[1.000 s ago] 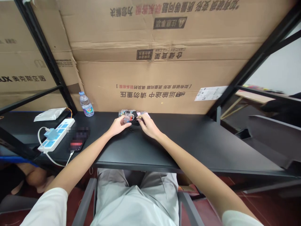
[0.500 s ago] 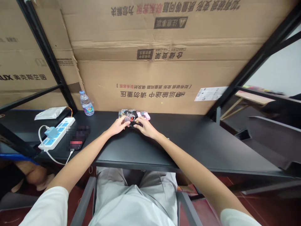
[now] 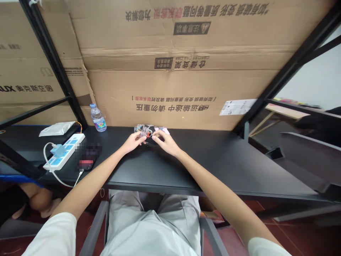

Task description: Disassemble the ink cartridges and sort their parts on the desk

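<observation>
In the head view, a small, wide cluster of clear plastic, black and red pieces [image 3: 146,130] sits mid-frame on your flat black desk [image 3: 213,161], its long axis running left to right. It lies between and just beyond your left hand [image 3: 132,143] and right hand [image 3: 168,143], neither clearly nearer. Both have curled fingers against it; whether they grip, I cannot tell.

Table [image 3: 226,160]: smooth, faint sheen from here | cardboard [image 3: 165,83] along back edge: matt, creased | bottle [image 3: 98,120] by that edge: clear glossy plastic | power strip [image 3: 69,149]: smooth plastic
</observation>
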A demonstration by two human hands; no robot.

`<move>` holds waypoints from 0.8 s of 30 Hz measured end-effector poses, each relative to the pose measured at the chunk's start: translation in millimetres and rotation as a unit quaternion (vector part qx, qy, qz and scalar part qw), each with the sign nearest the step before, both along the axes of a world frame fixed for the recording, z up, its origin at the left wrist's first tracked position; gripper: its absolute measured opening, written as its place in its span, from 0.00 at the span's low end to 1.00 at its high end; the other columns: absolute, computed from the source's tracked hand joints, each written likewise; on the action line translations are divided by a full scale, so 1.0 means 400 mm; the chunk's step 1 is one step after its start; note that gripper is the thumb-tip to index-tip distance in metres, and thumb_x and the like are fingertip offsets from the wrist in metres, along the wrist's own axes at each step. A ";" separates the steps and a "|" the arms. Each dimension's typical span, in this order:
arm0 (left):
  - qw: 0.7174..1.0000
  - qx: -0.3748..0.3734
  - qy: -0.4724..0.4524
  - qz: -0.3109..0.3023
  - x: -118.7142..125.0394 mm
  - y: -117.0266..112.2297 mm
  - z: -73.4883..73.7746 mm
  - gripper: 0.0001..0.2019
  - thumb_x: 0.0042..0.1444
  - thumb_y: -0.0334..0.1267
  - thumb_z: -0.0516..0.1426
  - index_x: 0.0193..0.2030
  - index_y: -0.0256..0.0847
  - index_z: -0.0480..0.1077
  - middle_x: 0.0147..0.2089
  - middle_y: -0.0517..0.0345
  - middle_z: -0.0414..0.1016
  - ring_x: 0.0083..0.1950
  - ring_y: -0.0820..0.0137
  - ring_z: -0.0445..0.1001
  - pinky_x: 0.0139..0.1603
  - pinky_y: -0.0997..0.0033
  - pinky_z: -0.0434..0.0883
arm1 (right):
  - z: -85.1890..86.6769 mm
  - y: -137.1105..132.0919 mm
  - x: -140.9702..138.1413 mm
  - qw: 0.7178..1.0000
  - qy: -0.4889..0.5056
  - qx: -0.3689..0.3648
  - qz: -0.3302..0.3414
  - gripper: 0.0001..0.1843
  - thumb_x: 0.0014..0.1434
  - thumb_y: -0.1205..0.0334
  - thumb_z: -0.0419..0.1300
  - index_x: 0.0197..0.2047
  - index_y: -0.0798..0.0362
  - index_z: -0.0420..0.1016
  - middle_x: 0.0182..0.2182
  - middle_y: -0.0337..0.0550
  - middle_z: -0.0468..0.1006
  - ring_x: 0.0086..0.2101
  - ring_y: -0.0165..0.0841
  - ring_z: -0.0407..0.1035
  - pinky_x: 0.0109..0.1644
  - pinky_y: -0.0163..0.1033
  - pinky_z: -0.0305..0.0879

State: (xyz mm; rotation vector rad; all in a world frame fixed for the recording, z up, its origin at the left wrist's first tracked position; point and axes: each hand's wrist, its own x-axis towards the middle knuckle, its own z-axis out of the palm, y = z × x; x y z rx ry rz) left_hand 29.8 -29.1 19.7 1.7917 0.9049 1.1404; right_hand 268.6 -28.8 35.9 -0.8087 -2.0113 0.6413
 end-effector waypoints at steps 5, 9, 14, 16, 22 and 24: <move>1.000 -0.004 0.016 -0.015 0.004 -0.009 -0.004 0.21 0.63 0.56 0.64 0.50 0.39 0.77 0.42 0.51 0.83 0.38 0.65 0.82 0.36 0.70 0.75 | -0.006 0.011 0.005 1.000 -0.018 -0.001 -0.023 0.13 0.66 0.49 0.63 0.40 0.50 0.79 0.34 0.43 0.81 0.33 0.37 0.71 0.41 0.43 0.69; 1.000 0.007 0.019 -0.014 0.009 -0.008 -0.015 0.19 0.65 0.55 0.63 0.50 0.40 0.76 0.41 0.51 0.83 0.38 0.64 0.82 0.40 0.67 0.77 | -0.016 0.016 0.002 0.997 -0.046 0.021 -0.055 0.18 0.66 0.51 0.62 0.27 0.50 0.75 0.26 0.41 0.78 0.29 0.36 0.69 0.36 0.41 0.65; 0.999 0.009 0.025 -0.018 0.003 -0.003 -0.019 0.21 0.65 0.56 0.62 0.50 0.39 0.75 0.42 0.51 0.83 0.39 0.64 0.82 0.43 0.64 0.79 | -0.027 0.017 -0.010 0.997 -0.028 0.021 -0.069 0.16 0.65 0.53 0.61 0.28 0.51 0.75 0.29 0.43 0.81 0.31 0.36 0.71 0.37 0.40 0.66; 1.000 0.013 0.022 -0.014 0.001 -0.002 -0.019 0.22 0.65 0.57 0.62 0.49 0.39 0.75 0.42 0.52 0.83 0.39 0.63 0.82 0.44 0.63 0.79 | -0.027 0.016 -0.016 0.996 -0.030 0.022 -0.078 0.16 0.64 0.53 0.60 0.28 0.52 0.75 0.28 0.43 0.81 0.30 0.36 0.71 0.37 0.39 0.66; 0.999 0.036 -0.012 0.015 0.006 0.004 -0.012 0.22 0.64 0.58 0.63 0.47 0.39 0.76 0.40 0.51 0.83 0.37 0.64 0.82 0.41 0.65 0.78 | -0.008 0.019 -0.005 0.995 -0.036 0.039 -0.089 0.18 0.64 0.50 0.61 0.27 0.52 0.76 0.24 0.40 0.78 0.28 0.34 0.68 0.35 0.38 0.63; 0.998 0.048 -0.026 0.043 -0.005 0.012 -0.004 0.22 0.63 0.58 0.62 0.47 0.39 0.75 0.39 0.52 0.82 0.36 0.65 0.81 0.39 0.66 0.77 | 0.000 0.034 0.021 0.995 -0.038 0.048 -0.083 0.18 0.64 0.49 0.61 0.29 0.52 0.78 0.26 0.41 0.79 0.28 0.34 0.69 0.37 0.38 0.63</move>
